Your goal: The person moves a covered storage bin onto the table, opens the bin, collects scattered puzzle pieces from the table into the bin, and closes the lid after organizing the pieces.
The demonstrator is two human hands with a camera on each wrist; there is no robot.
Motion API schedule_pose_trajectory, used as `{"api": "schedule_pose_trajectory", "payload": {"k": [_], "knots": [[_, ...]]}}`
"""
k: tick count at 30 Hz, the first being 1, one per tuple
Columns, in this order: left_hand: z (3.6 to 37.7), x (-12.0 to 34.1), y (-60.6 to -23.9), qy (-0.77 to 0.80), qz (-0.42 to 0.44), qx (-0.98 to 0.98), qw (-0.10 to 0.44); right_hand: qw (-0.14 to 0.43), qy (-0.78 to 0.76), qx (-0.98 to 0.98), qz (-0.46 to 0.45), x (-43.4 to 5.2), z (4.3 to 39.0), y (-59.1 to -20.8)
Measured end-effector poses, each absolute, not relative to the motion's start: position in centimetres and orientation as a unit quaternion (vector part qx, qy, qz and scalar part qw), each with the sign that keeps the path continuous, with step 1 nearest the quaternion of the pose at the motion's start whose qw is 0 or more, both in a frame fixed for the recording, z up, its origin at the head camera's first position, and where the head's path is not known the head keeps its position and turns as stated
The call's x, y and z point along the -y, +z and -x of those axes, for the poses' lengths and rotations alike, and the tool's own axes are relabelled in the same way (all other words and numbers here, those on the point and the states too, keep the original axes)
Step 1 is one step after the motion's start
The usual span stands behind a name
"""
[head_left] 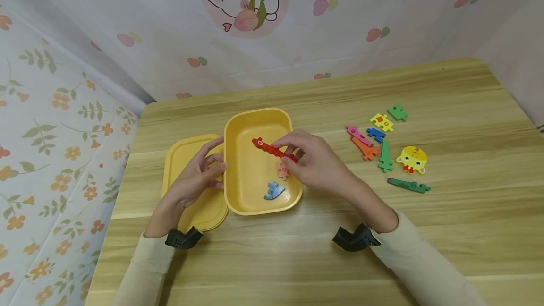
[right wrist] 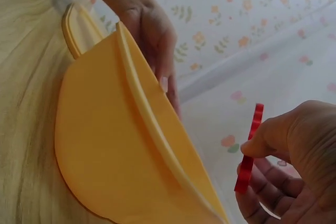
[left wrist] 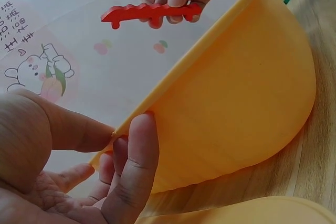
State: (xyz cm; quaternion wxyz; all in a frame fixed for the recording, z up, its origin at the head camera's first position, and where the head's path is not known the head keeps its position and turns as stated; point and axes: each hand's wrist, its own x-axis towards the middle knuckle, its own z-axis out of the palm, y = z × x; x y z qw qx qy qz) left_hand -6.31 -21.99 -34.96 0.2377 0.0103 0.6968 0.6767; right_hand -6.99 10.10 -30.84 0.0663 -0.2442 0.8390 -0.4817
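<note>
My right hand (head_left: 289, 148) pinches a long red puzzle piece (head_left: 274, 150) by one end and holds it above a yellow box (head_left: 259, 111). A pink piece (head_left: 282, 170) and a blue piece (head_left: 274, 191) lie on the box's floor. My left hand (head_left: 218, 159) rests with fairly straight fingers against the box's left wall, thumb at the rim. In the left wrist view its fingertips (left wrist: 139, 129) touch the box (left wrist: 236, 103) just under the rim, with the red piece (left wrist: 152, 13) beyond. The right wrist view shows the red piece (right wrist: 249, 150) edge-on beside the box (right wrist: 105, 145).
The box's yellow lid (head_left: 182, 155) lies under my left hand, left of the box. Several loose puzzle pieces lie to the right, among them a yellow animal head (head_left: 412, 159), an orange piece (head_left: 364, 148) and a dark green strip (head_left: 409, 185). Printed curtains hang behind and left of the wooden table (head_left: 467, 230).
</note>
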Motion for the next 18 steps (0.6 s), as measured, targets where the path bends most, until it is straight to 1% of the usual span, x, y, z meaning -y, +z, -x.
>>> {"api": "schedule_pose_trajectory", "payload": {"k": [9,18], "knots": [[6.33,21.95,-34.96,0.668,-0.011,-0.705,0.238,0.041,-0.454,-0.846,0.276,-9.4,6.56,-31.37],[6.27,21.87,-34.86,0.665,-0.01,-0.708,0.238,0.042,-0.437,-0.853,0.282,-9.1,6.18,-31.59]]}}
